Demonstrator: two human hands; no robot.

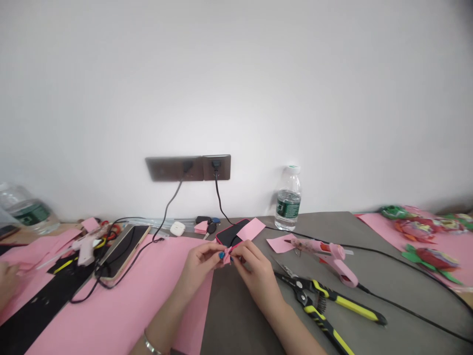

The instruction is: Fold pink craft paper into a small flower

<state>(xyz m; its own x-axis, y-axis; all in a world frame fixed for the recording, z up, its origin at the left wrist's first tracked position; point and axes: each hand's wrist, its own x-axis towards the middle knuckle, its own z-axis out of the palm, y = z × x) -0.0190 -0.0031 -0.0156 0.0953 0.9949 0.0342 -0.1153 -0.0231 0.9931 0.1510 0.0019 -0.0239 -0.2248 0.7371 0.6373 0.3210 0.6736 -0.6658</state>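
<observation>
Between my two hands is a small folded piece of pink paper (226, 257), held above the table near its middle. My left hand (201, 266) pinches it from the left, thumb and fingers closed. From the right, my right hand (254, 270) grips the same piece with its fingertips. Parts of the paper are hidden behind the fingers. Just beyond lies a phone with a red edge (229, 232), and a pink paper rectangle (251, 229) rests partly over it.
Right of my hands lie spread yellow-and-black pliers (321, 296) and a pink glue gun (325, 250) on a paper piece. A water bottle (288, 199) stands by the wall. Large pink paper (155, 291), another phone (123, 251) and cables lie left. Another person's hand (8, 281) shows far left.
</observation>
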